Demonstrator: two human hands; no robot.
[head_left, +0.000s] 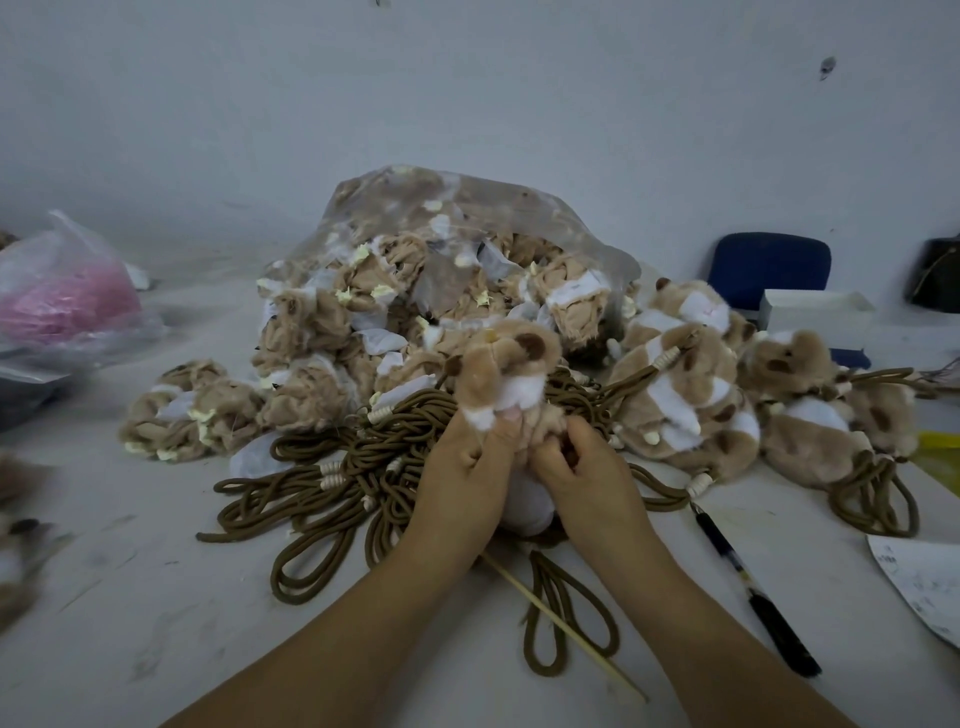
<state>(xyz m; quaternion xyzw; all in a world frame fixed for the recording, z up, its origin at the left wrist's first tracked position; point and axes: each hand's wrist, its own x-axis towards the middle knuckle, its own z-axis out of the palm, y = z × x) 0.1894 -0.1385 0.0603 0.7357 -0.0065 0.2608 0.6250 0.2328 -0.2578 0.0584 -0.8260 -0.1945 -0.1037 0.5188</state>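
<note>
Rising upright just beyond the knuckles, the plush toy stands with its long axis pointing away from the person, the left hand pinching its lower edge and the right hand curled into its base, both equally near.

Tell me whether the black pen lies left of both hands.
No, the black pen lies on the table to the right of the right hand.

Plush toy, tan and white with dark brown patches, stands upright above the grip. Its lower end is pinched between the left hand and the right hand, and a white part bulges just below them.
</note>
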